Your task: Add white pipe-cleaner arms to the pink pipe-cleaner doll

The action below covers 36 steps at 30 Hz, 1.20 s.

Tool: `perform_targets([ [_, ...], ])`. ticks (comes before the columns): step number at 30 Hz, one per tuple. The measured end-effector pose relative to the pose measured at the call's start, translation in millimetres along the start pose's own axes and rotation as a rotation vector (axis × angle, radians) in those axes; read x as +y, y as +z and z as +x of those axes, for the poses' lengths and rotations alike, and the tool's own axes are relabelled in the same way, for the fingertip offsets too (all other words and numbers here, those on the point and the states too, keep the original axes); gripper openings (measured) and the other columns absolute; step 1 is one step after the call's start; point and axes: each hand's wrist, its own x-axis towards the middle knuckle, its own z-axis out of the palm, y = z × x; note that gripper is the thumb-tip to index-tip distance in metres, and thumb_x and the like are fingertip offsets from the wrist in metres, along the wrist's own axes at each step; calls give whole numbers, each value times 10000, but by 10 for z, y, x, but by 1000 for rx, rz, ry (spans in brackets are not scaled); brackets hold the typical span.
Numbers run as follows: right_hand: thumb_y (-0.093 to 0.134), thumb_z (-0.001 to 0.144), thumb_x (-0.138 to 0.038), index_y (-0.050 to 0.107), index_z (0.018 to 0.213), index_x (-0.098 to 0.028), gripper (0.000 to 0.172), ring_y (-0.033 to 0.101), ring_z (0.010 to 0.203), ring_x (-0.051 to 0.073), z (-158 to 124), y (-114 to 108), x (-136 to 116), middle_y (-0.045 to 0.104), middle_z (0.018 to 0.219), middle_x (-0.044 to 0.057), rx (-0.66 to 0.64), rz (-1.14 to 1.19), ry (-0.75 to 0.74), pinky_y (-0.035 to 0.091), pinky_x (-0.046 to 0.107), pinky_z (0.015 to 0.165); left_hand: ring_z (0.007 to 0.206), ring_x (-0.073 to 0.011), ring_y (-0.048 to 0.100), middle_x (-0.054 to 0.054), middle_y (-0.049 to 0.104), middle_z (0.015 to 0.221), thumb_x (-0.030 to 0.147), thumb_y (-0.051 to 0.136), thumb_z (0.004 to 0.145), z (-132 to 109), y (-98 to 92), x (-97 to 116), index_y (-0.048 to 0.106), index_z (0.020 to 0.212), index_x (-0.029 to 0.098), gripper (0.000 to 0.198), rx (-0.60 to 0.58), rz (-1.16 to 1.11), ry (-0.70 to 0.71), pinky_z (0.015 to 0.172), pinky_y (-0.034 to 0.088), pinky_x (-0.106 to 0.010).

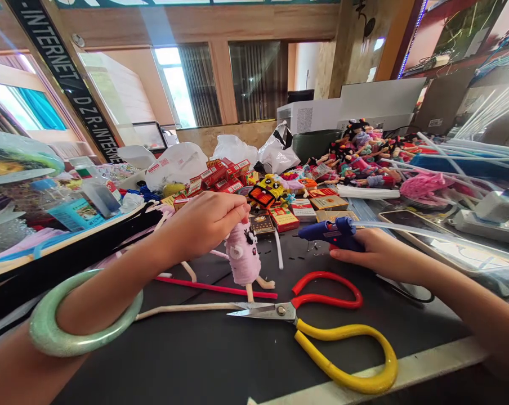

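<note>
The fingers (234,210) of the left hand (197,220) are closed in a pinch on the top end of the pink figure (242,261), with no gap visible between them and it. The fingers of the right hand (383,253) are wrapped about the grip of the blue glue gun (333,233); whether one presses the trigger cannot be told.

Position: the pink figure stands near the middle of the dark surface (174,360), its long axis close to upright, the gripped end uppermost and the pale limbs below. Whether those limbs bear on the surface cannot be confirmed.

Principal relation: the figure lies directly below the left fingers and to the left of the right hand. The left hand is in contact; the right hand is well apart. The gun's nozzle faces the left edge of the surface, toward the figure, with open space between. A translucent glue stick (427,232) runs from the gun's rear toward the right edge.

Adjacent items: scissors (286,311) lie between the figure and the near edge, blades partly open, points to the left, handles to the right. A red rod (216,287) and a pale stem (182,308) lie to the left. Small cartons (285,218) sit toward the far edge.
</note>
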Motion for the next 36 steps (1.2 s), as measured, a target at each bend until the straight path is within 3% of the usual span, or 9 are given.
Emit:
perform_targets([
  [7,486,769,-722,566,592,-228,531,541,521,198,9,-62,-13,601,562,33,-88,-105,71,357,307,500,643,-182,578,-23,657,691,371,321,936,-24,13,-38,659,766,190,420,108,65,114,589,346,-286],
  [18,613,722,-667,635,859,-219,469,583,486,261,-146,-260,27,596,534,49,-55,-215,118,378,343,465,664,-194,601,-40,660,720,365,336,955,-69,32,-51,627,769,195,385,208,132,218,636,398,-295],
  [21,658,724,-622,618,624,-254,384,580,442,248,-295,-334,50,605,512,79,-73,-241,120,389,354,444,676,-198,609,-45,663,729,368,332,963,-78,17,-54,613,754,200,389,221,138,220,644,412,-296],
  [23,670,719,-627,514,443,-277,472,519,361,214,-405,-356,7,574,450,81,-118,-287,96,327,339,378,696,-204,619,-51,672,749,370,336,965,-83,5,-44,612,758,202,384,216,146,218,667,427,-302],
  [25,678,720,-626,508,431,-285,478,490,332,212,-495,-345,-115,560,418,72,-176,-323,51,277,331,346,734,-214,632,-60,684,782,367,339,965,-86,-3,-28,618,775,203,375,215,157,224,697,437,-309],
  [28,627,802,-572,647,581,-268,376,610,447,238,-573,-251,-407,668,565,68,-323,-253,-3,389,339,429,773,-230,640,-71,692,815,361,327,966,-88,-14,5,618,792,203,374,211,191,233,709,436,-319],
  [31,625,856,-472,694,782,-239,254,689,621,250,-592,-73,-670,726,768,64,-306,-224,-132,486,340,521,752,-242,636,-84,684,818,350,291,969,-98,-43,27,609,808,198,388,191,238,243,674,418,-329],
  [33,703,805,-383,712,919,-211,207,719,811,293,-584,51,-771,730,983,100,-264,-242,-208,551,377,657,746,-245,632,-86,684,826,337,282,970,-112,-72,25,596,822,199,374,227,245,263,654,397,-331],
  [36,712,798,-288,712,994,-197,216,713,872,303,-561,164,-829,709,1027,104,-329,-260,-231,562,397,710,764,-237,626,-70,687,840,316,302,967,-132,-121,16,560,817,216,314,298,211,286,661,372,-330],
])
